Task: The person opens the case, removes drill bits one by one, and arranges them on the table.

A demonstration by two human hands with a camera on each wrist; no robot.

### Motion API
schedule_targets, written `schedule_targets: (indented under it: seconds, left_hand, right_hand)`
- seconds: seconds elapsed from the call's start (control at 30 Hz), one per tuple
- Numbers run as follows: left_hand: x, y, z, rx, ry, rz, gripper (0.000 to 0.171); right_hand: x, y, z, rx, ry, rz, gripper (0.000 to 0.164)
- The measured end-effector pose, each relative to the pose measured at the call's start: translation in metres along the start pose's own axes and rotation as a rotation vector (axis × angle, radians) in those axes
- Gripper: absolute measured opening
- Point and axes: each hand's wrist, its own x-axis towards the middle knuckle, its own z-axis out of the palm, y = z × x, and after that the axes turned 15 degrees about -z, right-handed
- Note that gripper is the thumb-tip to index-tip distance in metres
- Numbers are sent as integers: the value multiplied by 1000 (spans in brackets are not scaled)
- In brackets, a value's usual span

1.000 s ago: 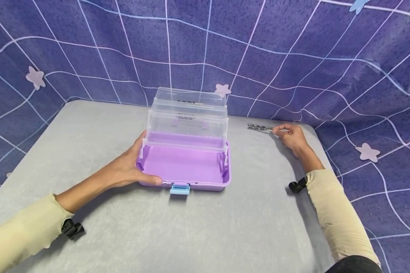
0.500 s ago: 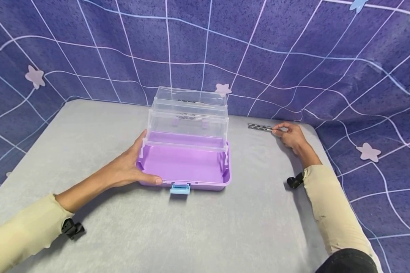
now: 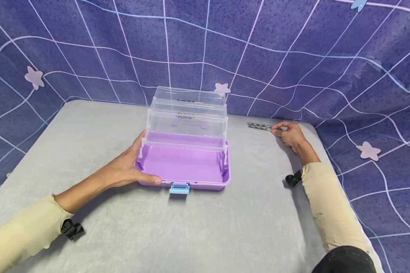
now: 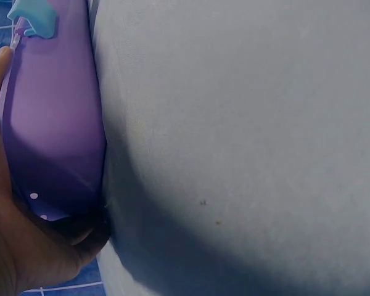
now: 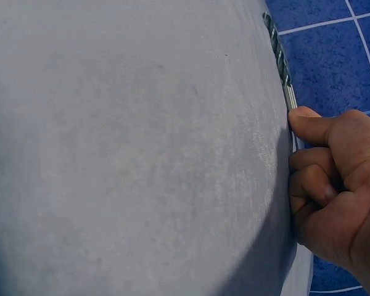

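My left hand [image 3: 131, 167] grips the left end of a purple plastic toolbox [image 3: 184, 163], its thumb along the front rim. In the left wrist view, fingers curl round the toolbox's end [image 4: 55, 123]. Clear stepped trays [image 3: 188, 125] stand raised above the toolbox base, and several drill bits [image 3: 190, 115] lie in them. On the table at the right, two metal drill bits [image 3: 259, 126] lie side by side. My right hand [image 3: 290, 137] pinches a drill bit at its shank end. In the right wrist view the thumb presses on the shank below the spiral flutes [image 5: 277, 52]; other fingers are curled.
A light blue latch [image 3: 179, 188] hangs open at the toolbox front. Grey cloth covers the table [image 3: 205, 231]. A purple-blue curtain [image 3: 191, 41] with a line grid and stars rises directly behind the table and along its sides.
My right forearm has shifted slightly to the left, its fingers staying at the drill bits' shanks. The left hand and toolbox look the same.
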Motion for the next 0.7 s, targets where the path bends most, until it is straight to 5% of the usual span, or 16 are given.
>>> schedule_targets:
  seconds: [0.7]
  left_hand:
    - [1,-1,0,5,4,0,165]
  right_hand:
    - [2,-1,0,-14,-39,-31,31]
